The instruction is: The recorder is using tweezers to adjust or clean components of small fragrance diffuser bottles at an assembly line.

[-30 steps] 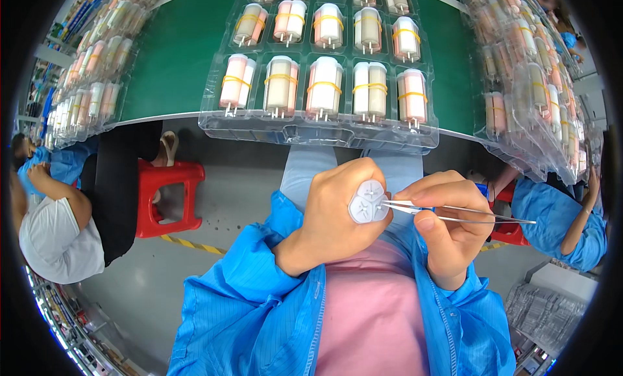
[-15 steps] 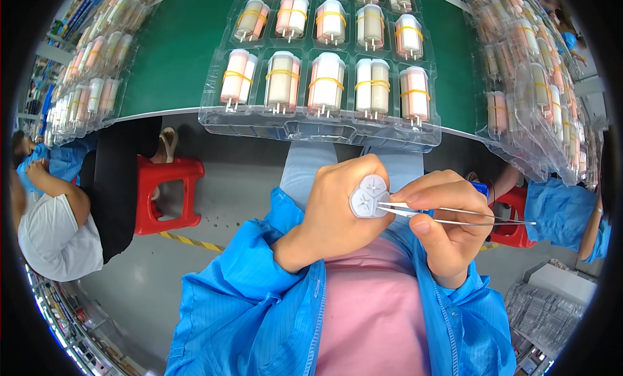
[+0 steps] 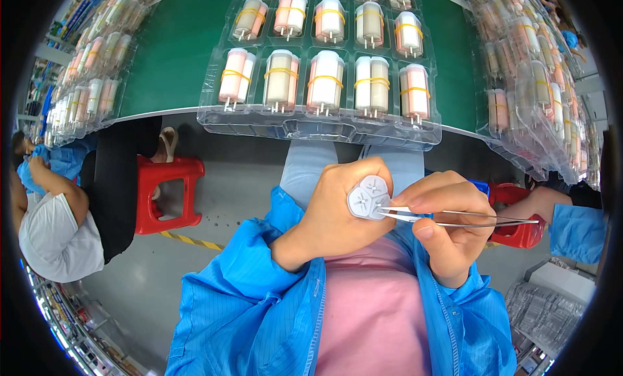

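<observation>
My left hand (image 3: 334, 210) is closed round an object whose body is hidden in the fist. Only its pale grey, three-lobed end cap (image 3: 367, 195) shows, facing up, with small cross-shaped marks or slots in the lobes. Between thumb and fingers of my right hand (image 3: 451, 213) is a pair of metal tweezers (image 3: 397, 209) with light tips. Its two points are slightly apart and reach the cap's right lobe; whether they grip anything there is too small to tell.
Ahead, a clear plastic tray (image 3: 318, 126) holds several banded pink, white and grey cylinder bundles (image 3: 326, 80) over a green table (image 3: 170, 58). More filled trays are stacked left and right (image 3: 551, 116). People sit at both sides; a red stool (image 3: 170, 194) stands left.
The cap has tilted slightly in my left hand, and the right hand with the tweezers has shifted a little. At the right, a seated person's arm and blue sleeve have moved.
</observation>
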`<state>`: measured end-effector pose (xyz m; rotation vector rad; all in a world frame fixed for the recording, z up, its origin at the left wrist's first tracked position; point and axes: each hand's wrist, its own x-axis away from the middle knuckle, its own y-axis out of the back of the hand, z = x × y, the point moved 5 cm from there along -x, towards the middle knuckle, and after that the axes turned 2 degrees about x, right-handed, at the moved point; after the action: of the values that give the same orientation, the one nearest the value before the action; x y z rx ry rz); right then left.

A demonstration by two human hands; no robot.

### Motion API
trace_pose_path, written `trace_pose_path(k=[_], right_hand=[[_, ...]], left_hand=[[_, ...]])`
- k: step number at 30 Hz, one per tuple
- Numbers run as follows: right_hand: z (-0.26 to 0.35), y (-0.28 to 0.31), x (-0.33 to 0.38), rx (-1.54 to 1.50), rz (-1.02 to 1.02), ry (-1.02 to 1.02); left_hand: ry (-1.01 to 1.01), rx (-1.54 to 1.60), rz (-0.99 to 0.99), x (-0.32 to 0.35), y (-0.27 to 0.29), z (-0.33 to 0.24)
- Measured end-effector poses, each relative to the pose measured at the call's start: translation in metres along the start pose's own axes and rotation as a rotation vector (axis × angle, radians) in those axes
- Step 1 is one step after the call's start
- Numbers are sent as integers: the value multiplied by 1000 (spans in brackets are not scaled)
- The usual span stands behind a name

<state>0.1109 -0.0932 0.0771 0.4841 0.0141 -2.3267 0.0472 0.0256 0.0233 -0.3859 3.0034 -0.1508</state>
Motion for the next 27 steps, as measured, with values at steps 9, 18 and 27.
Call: trace_pose_path(k=[9,18,27], right_hand=[[-2,0,0,16,10,28],[-1,-3,3,16,11,41],[-12,-4,6,-152,-18,-73]], left_hand=[[-7,-48,-27,0,1,1],[-148,-234,-225,1,4,-3],[-411,-536,-341,4,6,-9]])
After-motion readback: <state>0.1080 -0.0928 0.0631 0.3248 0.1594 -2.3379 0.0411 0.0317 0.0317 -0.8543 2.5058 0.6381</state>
